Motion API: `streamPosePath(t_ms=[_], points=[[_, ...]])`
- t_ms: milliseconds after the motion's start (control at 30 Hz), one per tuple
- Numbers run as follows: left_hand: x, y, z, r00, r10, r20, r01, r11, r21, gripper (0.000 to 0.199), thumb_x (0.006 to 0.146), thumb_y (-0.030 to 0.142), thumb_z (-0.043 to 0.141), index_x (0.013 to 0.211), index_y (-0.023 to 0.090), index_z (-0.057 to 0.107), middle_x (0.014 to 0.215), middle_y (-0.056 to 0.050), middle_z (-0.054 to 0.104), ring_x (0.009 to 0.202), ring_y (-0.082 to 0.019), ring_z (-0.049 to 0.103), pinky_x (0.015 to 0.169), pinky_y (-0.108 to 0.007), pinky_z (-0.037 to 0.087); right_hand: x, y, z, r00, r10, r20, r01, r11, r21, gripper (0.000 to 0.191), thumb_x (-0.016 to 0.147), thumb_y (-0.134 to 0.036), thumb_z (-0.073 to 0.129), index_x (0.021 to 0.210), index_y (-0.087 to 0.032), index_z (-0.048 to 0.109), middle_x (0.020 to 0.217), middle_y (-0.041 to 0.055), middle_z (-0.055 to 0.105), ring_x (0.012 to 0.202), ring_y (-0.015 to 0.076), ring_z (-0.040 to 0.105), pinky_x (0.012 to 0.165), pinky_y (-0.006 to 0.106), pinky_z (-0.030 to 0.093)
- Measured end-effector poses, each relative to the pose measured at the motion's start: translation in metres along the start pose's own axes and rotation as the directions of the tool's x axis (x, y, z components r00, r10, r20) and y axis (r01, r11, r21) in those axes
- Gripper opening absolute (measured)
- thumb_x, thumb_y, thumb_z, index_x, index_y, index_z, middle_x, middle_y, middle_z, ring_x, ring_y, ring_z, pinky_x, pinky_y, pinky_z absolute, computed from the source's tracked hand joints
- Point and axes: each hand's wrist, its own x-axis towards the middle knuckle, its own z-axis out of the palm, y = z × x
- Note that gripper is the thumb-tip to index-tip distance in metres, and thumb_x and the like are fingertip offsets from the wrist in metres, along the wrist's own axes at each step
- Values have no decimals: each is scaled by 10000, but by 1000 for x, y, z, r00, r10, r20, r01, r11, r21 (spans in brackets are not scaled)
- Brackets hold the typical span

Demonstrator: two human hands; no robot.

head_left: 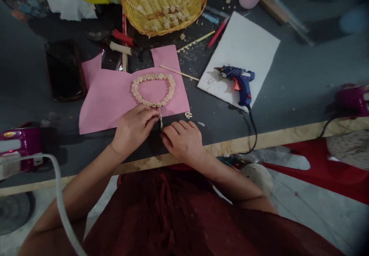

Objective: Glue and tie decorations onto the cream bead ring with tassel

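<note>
A ring of pale beads (153,90) lies on a pink sheet (109,98) on the dark table. From its lower edge a thin cord with a small pale end piece (160,118) runs down between my hands. My left hand (135,127) is closed, its thumb and forefinger pinching the cord just below the ring. My right hand (184,138) is closed at the lower end of the cord, its fingers curled around that end; the fingertips are partly hidden. Small pale pieces (188,115) lie just above my right hand.
A blue glue gun (242,81) rests on a white board (239,48), its cable over the table edge. A yellow basket (164,6), pliers (115,44), phone (65,70), pencil (198,40) and stick (179,72) lie beyond my hands. A purple power box (21,148) sits left.
</note>
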Motion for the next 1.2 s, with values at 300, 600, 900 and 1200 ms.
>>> streamPosePath(t_ms=[300,600,900,1200], points=[[1,1,-1,1000,3,9,-3,1000,7,201,962,279,524,1000,195,703,962,-69,687,924,-202,661,805,-317,529,1,0,-1,1000,-8,-18,8,1000,-5,241,978,-318,480,865,-202,659,783,16,654,752,174,502,686,358,246],[-1,-1,2,1000,5,2,-5,1000,2,227,979,295,499,1016,197,700,975,-73,679,932,-195,653,816,-309,525,1,0,0,1000,-10,-26,10,1000,-9,255,986,-322,469,868,-204,661,786,16,655,759,175,505,689,358,246],[-2,-1,5,998,29,-52,-28,999,24,212,972,277,523,1013,174,704,956,-64,689,920,-184,663,817,-294,534,1,1,0,999,-15,-37,15,1000,-4,225,971,-316,498,862,-199,658,786,17,655,753,177,503,685,356,243],[-2,-3,7,996,48,-70,-46,998,30,188,957,264,558,997,166,714,946,-64,696,912,-181,667,812,-294,543,-2,-1,-1,999,-9,-35,10,1000,15,309,965,-448,497,863,-195,642,786,26,653,763,187,520,704,346,263]])
